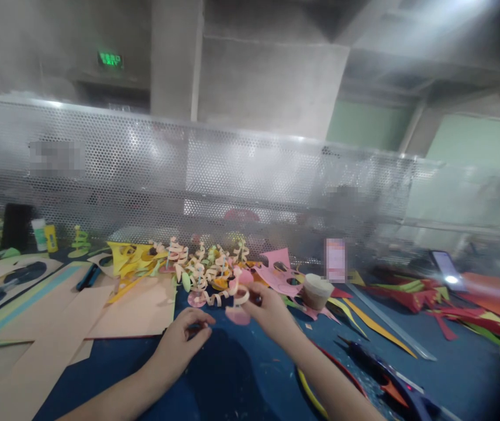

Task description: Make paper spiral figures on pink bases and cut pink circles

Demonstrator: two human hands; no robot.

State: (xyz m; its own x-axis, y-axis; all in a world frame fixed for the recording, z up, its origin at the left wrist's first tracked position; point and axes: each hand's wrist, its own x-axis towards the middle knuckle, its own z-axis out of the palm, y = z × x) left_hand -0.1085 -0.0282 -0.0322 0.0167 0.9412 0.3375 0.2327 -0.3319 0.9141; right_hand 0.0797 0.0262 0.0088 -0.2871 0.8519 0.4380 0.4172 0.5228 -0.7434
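Near the middle of the table, my right hand (267, 310) pinches a pale paper spiral (241, 295) that rises from a pink paper disc (237, 316). My left hand (188, 334) is to the left of it, just above the blue table, with fingers loosely curved and a gap between thumb and fingers. Nothing clear shows in it. Just beyond both hands is a crowded cluster of similar paper spirals (214, 266), some on pink or green bases.
Paper sheets (131, 310) cover the left side. On the right are a paper cup (317, 291), a clear ruler (399, 327), a dark blue glue gun (385, 371), red scraps (411, 295) and a lit phone (447, 269). A perforated metal screen (144, 169) borders the back.
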